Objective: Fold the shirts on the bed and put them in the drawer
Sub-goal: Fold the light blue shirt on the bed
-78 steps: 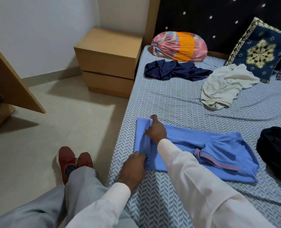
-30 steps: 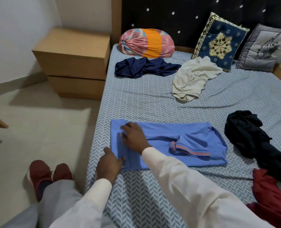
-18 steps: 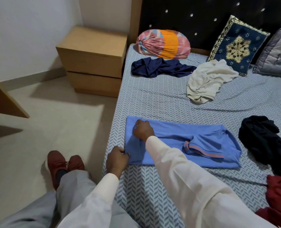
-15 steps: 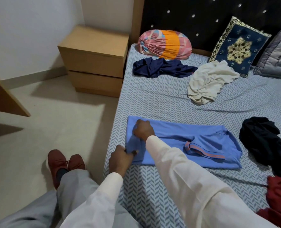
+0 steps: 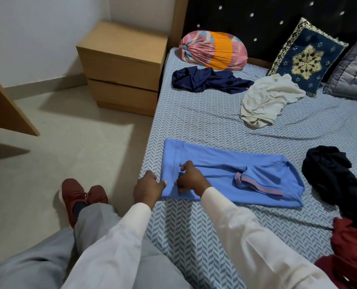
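Both hands [image 5: 148,189] pinch blue shirt [image 5: 219,163] (bed).

My shirt: light blue folded fabric shirt [image 5: 219,163], orange-striped cuff trim.
Sheet: pale blue bed sheet [image 5: 194,126], grey-blue chevron print.
Other shirts: crumpled navy shirt [image 5: 206,81], crumpled cream shirt [image 5: 267,101], crumpled black shirt [image 5: 330,170], crumpled dark red shirt [image 5: 348,247].
Bolster: pink patterned round bolster [image 5: 192,49], orange band.
Cushion: navy square cushion [image 5: 307,59], gold star motif.
My sleeves: white long sleeves [image 5: 246,236].
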Demonstrator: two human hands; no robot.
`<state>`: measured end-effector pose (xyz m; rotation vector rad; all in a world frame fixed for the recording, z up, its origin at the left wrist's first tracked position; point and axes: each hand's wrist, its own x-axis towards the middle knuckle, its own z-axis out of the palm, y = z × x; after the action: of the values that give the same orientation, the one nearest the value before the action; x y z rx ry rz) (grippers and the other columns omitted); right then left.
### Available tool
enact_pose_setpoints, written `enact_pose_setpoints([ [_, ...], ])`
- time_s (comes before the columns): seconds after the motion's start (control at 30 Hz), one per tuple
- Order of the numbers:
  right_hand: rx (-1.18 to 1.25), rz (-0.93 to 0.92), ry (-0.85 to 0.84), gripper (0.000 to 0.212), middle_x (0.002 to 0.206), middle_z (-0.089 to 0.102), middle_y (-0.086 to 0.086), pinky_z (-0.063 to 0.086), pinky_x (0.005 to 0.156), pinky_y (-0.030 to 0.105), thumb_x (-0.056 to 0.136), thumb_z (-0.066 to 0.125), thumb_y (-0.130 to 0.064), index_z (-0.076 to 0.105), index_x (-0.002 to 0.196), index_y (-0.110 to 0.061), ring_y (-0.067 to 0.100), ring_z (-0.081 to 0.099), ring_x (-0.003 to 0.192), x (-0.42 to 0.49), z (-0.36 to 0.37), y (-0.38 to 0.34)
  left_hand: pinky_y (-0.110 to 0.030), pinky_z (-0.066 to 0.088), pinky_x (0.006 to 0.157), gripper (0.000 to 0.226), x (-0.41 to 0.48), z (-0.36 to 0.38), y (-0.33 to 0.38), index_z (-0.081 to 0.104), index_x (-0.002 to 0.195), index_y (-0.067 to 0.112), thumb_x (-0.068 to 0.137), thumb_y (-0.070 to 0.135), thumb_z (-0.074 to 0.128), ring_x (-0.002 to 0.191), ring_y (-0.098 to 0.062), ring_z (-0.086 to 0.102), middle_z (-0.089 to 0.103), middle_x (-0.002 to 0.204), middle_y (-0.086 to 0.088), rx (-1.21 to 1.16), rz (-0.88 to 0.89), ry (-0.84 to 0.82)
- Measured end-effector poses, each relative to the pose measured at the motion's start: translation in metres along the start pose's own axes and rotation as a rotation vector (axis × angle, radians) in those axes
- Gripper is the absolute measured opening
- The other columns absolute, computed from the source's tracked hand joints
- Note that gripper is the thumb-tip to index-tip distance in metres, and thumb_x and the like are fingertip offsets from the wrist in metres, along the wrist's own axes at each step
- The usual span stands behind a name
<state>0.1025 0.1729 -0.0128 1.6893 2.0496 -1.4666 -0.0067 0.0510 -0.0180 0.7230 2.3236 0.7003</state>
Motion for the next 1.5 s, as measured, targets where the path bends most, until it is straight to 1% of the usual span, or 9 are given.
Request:
enact_pose_setpoints([
  [0.17, -0.270, -0.245, 0.258, 0.036, 0.093, 0.066, 0.009, 0.044, 0.062, 0.034, 0.084, 0.063, -0.017, 0.045, 0.116, -0.019, 0.030, 0.063, 0.085, -0.001, -0.007, -0.005, -0.040, 0.047, 0.081, 0.068, -0.014, 0.007, 0.006, 0.033, 0.145, 0.027, 0.087, 0.039, 0.065, 0.107, -0.037, 0.060, 0.049, 0.127, -0.013, 0.230, 0.170, -0.042],
  [0.37, -0.456, -0.358, 0.194, 0.022, 0.107, 0.063, 0.016, 0.049, 0.082, 0.041, 0.087, 0.052, -0.023, 0.064, 0.104, -0.018, 0.038, 0.058, 0.103, 0.050, 0.000, -0.017, -0.041, 0.051, 0.082, 0.068, -0.021, 0.018, 0.006, 0.027, 0.150, 0.030, 0.090, 0.035, 0.058, 0.106, -0.033, 0.057, 0.043, 0.129, -0.011, 0.378, 0.232, -0.053],
  [0.63, -0.741, -0.101, 0.301, 0.077, 0.146, 0.043, 0.016, 0.046, 0.097, 0.048, 0.090, 0.048, -0.066, 0.050, 0.140, -0.008, 0.038, 0.040, 0.134, 0.053, 0.014, -0.080, -0.035, 0.048, 0.073, 0.040, -0.008, 0.018, 0.008, 0.055, 0.111, 0.016, 0.080, 0.036, 0.072, 0.097, -0.033, 0.066, 0.068, 0.107, -0.009, 0.053, 0.007, -0.125],
  [0.73, -0.662, -0.058, 0.246, 0.053, 0.117, 0.065, 0.009, 0.056, 0.073, 0.035, 0.083, 0.062, -0.047, 0.061, 0.121, -0.008, 0.027, 0.064, 0.104, 0.048, 0.030, -0.092, -0.028, 0.040, 0.061, 0.019, -0.005, 0.015, 0.006, 0.065, 0.092, 0.016, 0.082, 0.032, 0.069, 0.086, -0.030, 0.065, 0.070, 0.094, -0.007, -0.021, 0.043, -0.187],
  [0.83, -0.779, -0.087, 0.204, 0.017, 0.104, 0.064, 0.007, 0.056, 0.080, 0.034, 0.092, 0.054, -0.021, 0.060, 0.103, -0.011, 0.027, 0.063, 0.109, 0.040, 0.033, -0.103, -0.028, 0.030, 0.050, 0.014, -0.006, 0.008, 0.007, 0.056, 0.080, 0.013, 0.084, 0.023, 0.066, 0.075, -0.027, 0.057, 0.064, 0.084, -0.011, -0.134, 0.039, -0.203],
  [1.0, -0.693, -0.135, 0.201, 0.079, 0.115, 0.060, 0.018, 0.048, 0.073, 0.038, 0.095, 0.047, -0.012, 0.002, 0.160, -0.018, 0.033, 0.063, 0.102, 0.034, 0.040, -0.116, -0.029, 0.033, 0.062, 0.013, -0.013, -0.011, -0.002, 0.053, 0.079, 0.014, 0.084, 0.017, 0.064, 0.085, -0.035, 0.062, 0.068, 0.095, -0.018, -0.233, 0.009, -0.109],
  [1.17, -0.487, -0.293, 0.077, 0.044, 0.142, 0.051, 0.014, 0.048, 0.097, 0.039, 0.095, 0.042, -0.002, 0.055, 0.136, -0.009, 0.033, 0.050, 0.130, 0.022, 0.062, -0.174, -0.033, 0.031, 0.052, 0.018, -0.018, -0.064, -0.034, 0.047, 0.076, 0.013, 0.084, 0.018, 0.063, 0.072, -0.032, 0.056, 0.060, 0.073, -0.006, -0.213, 0.018, 0.167],
  [1.4, -0.186, -0.416, 0.036, 0.011, 0.108, 0.053, 0.013, 0.042, 0.068, 0.029, 0.083, 0.061, -0.012, 0.056, 0.092, -0.009, 0.028, 0.059, 0.092, 0.009, 0.051, -0.173, -0.039, 0.043, 0.062, 0.017, -0.027, -0.100, -0.039, 0.051, 0.076, 0.013, 0.077, 0.005, 0.066, 0.069, -0.023, 0.055, 0.059, 0.074, -0.001, -0.199, 0.284, 0.355],
  [1.5, -0.099, -0.463, 0.022, 0.069, 0.137, 0.037, 0.011, 0.052, 0.077, 0.039, 0.080, 0.070, -0.011, 0.041, 0.143, -0.006, 0.030, 0.055, 0.106, 0.005, 0.026, -0.122, -0.031, 0.036, 0.061, 0.027, -0.039, -0.075, -0.022, 0.046, 0.073, 0.021, 0.071, 0.001, 0.064, 0.069, -0.014, 0.049, 0.053, 0.077, 0.005, -0.165, 0.428, 0.285],
])
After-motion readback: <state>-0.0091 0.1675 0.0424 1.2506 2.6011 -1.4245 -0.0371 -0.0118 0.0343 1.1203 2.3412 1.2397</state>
